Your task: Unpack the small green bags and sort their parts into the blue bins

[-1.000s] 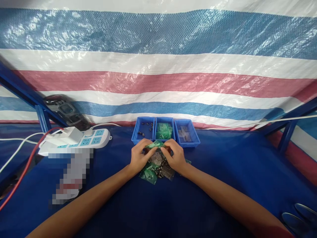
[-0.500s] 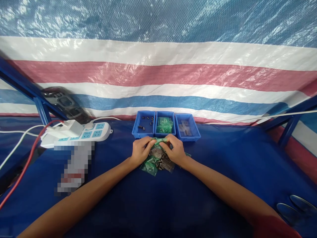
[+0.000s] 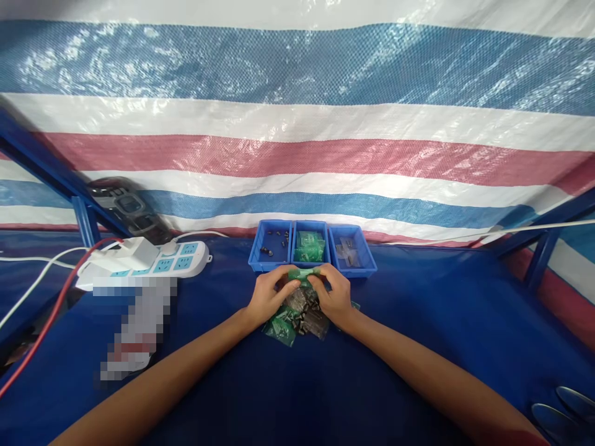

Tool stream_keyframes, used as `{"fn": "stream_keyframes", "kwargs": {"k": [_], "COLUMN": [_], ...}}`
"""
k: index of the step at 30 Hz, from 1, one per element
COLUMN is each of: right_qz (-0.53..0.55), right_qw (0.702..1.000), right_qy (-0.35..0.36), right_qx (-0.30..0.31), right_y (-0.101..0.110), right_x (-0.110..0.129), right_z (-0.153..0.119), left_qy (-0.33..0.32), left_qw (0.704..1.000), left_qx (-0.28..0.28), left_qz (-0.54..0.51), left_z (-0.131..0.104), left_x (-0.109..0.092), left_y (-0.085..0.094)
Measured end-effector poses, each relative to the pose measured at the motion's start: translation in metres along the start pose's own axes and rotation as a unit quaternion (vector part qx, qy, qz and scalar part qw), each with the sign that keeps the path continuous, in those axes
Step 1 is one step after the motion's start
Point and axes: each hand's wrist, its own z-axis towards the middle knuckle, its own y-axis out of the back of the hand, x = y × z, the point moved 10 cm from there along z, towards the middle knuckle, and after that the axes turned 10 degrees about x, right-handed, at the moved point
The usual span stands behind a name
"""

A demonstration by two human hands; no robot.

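Observation:
My left hand [image 3: 268,296] and my right hand [image 3: 335,296] together pinch a small green plastic bag [image 3: 303,274] just above a pile of small bags [image 3: 297,317] holding dark parts, which lies on the blue table cover. Right behind the hands stand three little blue trays side by side: the left tray [image 3: 271,245] holds a few dark loose parts, the middle tray [image 3: 308,245] holds green bags, and the right tray [image 3: 349,248] holds clear bags.
A white power strip [image 3: 158,260] with plugs and red and white cables lies at the left, with a dark device [image 3: 127,207] behind it. A striped tarp [image 3: 297,142] forms the back wall. Blue frame bars stand at both sides.
The hands have kept working the green bag between their fingertips, drawing closer together. The view tilted up and back down; nothing else on the table moved.

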Motion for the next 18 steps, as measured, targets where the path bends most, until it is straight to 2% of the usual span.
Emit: {"fn": "stream_keyframes", "kwargs": {"k": [9, 18], "right_qz": [-0.003, -0.004], "right_qw": [0.998, 0.998], "right_qy": [-0.007, -0.030], "right_qx": [0.066, 0.049], "right_y": [-0.013, -0.009], "right_x": [-0.001, -0.004], "right_z": [0.003, 0.004], "left_qy": [0.021, 0.039], "left_qw": [0.998, 0.999], "left_qx": [-0.059, -0.004], "left_qz": [0.012, -0.015], "left_z": [-0.004, 0.001], "left_x": [0.006, 0.009], "left_y": [0.010, 0.001]}}
